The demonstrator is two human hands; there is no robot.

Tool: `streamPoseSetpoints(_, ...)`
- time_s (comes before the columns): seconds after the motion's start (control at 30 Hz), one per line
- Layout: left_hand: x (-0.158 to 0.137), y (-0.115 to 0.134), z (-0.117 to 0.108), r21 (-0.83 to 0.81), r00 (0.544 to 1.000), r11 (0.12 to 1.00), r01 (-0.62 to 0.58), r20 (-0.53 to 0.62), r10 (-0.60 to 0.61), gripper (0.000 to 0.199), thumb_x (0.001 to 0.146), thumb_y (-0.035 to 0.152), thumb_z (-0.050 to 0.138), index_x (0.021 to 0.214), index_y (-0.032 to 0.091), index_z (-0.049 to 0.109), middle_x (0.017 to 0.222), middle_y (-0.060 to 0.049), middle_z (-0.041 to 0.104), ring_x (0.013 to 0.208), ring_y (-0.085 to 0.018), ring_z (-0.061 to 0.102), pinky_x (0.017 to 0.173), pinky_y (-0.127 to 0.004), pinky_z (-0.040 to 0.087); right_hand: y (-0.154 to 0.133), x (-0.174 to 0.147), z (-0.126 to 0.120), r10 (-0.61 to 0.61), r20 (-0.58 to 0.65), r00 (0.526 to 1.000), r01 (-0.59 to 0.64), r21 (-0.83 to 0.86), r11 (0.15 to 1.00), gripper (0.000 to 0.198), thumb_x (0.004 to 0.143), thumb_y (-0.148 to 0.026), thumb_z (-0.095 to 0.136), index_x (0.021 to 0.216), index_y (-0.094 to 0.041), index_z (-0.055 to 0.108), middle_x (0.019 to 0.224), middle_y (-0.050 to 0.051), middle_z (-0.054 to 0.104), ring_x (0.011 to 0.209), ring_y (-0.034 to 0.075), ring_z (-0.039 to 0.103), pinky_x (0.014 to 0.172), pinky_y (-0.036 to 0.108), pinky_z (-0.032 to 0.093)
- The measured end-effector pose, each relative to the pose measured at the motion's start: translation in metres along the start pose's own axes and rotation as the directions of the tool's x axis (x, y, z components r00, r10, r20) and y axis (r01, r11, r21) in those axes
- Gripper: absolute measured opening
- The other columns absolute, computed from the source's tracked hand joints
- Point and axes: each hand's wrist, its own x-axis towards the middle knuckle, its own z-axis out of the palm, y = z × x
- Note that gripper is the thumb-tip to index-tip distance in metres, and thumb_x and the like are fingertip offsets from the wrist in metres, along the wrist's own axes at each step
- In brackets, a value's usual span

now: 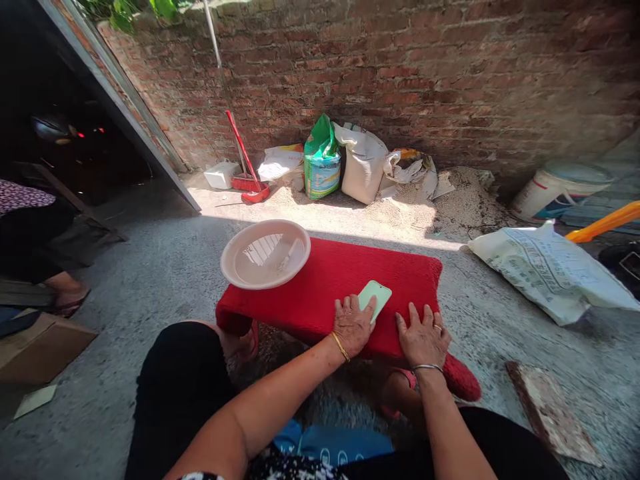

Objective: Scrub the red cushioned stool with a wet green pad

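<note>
My left hand (353,327), with a gold bracelet, is at the near end of a flat, pale green, phone-shaped piece (379,298) with rounded corners. The thumb lies over it and the fingers are along its left side. Spread on the red cloth (345,267) to the right is my right hand (425,339), wearing a ring and a silver bangle, with nothing in it. That plush cloth covers a low bench. On the bench's left end stands a pale basin (265,255) of water, with light reflected in it.
Sacks (363,163) and loose sand (465,193) lie along the brick wall, near a red dustpan (256,193). At right are a white sack (550,267), a bucket (560,190) and a flat slab (553,412). A seated person (30,233) is at left, beside a cardboard box (45,343).
</note>
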Motion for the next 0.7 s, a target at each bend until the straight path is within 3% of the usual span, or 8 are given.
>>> streamPoseSetpoints(0.13, 0.026, -0.038, 0.003, 0.076, 0.973, 0.970, 0.230, 0.014, -0.232, 0.050, 0.089, 0.040, 0.045, 0.139, 0.030, 0.042, 0.109, -0.014, 0.054, 0.098, -0.026, 0.051, 0.085, -0.045, 0.039, 0.002, 0.000, 0.001, -0.001, -0.011, 1.000, 0.002, 0.070, 0.998, 0.053, 0.092, -0.051, 0.034, 0.134, -0.023, 0.052, 0.142, 0.014, 0.042, 0.132, 0.031, 0.033, 0.101, 0.049, 0.029)
streamPoseSetpoints(0.23, 0.031, -0.038, 0.010, 0.089, 0.962, 0.959, 0.268, 0.029, -0.271, 0.050, 0.090, 0.039, 0.045, 0.139, 0.028, 0.042, 0.111, -0.015, 0.054, 0.100, -0.027, 0.050, 0.087, -0.047, 0.038, 0.009, 0.003, 0.003, 0.090, -0.041, 0.995, -0.077, 0.249, 0.965, 0.056, 0.093, -0.052, 0.027, 0.131, -0.021, 0.055, 0.140, 0.014, 0.044, 0.129, 0.029, 0.038, 0.101, 0.047, 0.031)
streamPoseSetpoints(0.33, 0.015, -0.004, 0.015, 0.055, 0.989, 0.990, 0.130, 0.056, -0.133, 0.052, 0.088, 0.040, 0.049, 0.138, 0.029, 0.043, 0.113, -0.015, 0.054, 0.100, -0.027, 0.050, 0.088, -0.048, 0.038, 0.017, 0.008, 0.006, 0.227, -0.071, 0.971, -0.166, 0.481, 0.861, 0.066, 0.092, -0.055, 0.019, 0.127, -0.013, 0.057, 0.134, 0.017, 0.049, 0.122, 0.028, 0.044, 0.099, 0.044, 0.035)
streamPoseSetpoints(0.43, -0.006, 0.033, 0.014, -0.018, 0.995, 0.996, -0.092, 0.036, 0.093, 0.058, 0.084, 0.045, 0.054, 0.139, 0.032, 0.040, 0.115, -0.014, 0.052, 0.100, -0.027, 0.049, 0.087, -0.047, 0.038, 0.024, 0.012, 0.008, 0.270, -0.083, 0.959, -0.160, 0.630, 0.760, 0.073, 0.091, -0.056, 0.015, 0.123, -0.008, 0.059, 0.126, 0.019, 0.055, 0.120, 0.027, 0.045, 0.101, 0.041, 0.034)
streamPoseSetpoints(0.5, -0.010, 0.041, 0.009, -0.054, 0.987, 0.986, -0.158, 0.011, 0.158, 0.059, 0.084, 0.047, 0.052, 0.140, 0.034, 0.037, 0.114, -0.013, 0.052, 0.099, -0.026, 0.049, 0.086, -0.045, 0.039, 0.026, 0.014, 0.008, 0.288, -0.069, 0.955, -0.164, 0.687, 0.708, 0.074, 0.091, -0.056, 0.014, 0.121, -0.006, 0.059, 0.123, 0.018, 0.058, 0.119, 0.026, 0.046, 0.102, 0.039, 0.034)
streamPoseSetpoints(0.57, -0.003, 0.030, 0.004, -0.053, 0.994, 0.993, -0.109, 0.006, 0.110, 0.057, 0.087, 0.046, 0.048, 0.141, 0.034, 0.035, 0.113, -0.013, 0.051, 0.098, -0.026, 0.049, 0.084, -0.044, 0.039, 0.028, 0.015, 0.008, 0.309, -0.047, 0.950, -0.182, 0.721, 0.669, 0.075, 0.090, -0.057, 0.014, 0.120, -0.006, 0.060, 0.122, 0.018, 0.059, 0.118, 0.025, 0.047, 0.102, 0.038, 0.033)
streamPoseSetpoints(0.7, 0.026, -0.020, 0.001, 0.046, 0.985, 0.986, 0.163, 0.045, -0.165, 0.052, 0.091, 0.041, 0.041, 0.142, 0.030, 0.037, 0.111, -0.015, 0.052, 0.098, -0.027, 0.050, 0.082, -0.044, 0.040, 0.028, 0.015, 0.005, 0.299, -0.031, 0.954, -0.181, 0.736, 0.652, 0.074, 0.090, -0.058, 0.016, 0.117, -0.007, 0.061, 0.121, 0.017, 0.059, 0.116, 0.024, 0.048, 0.101, 0.037, 0.034)
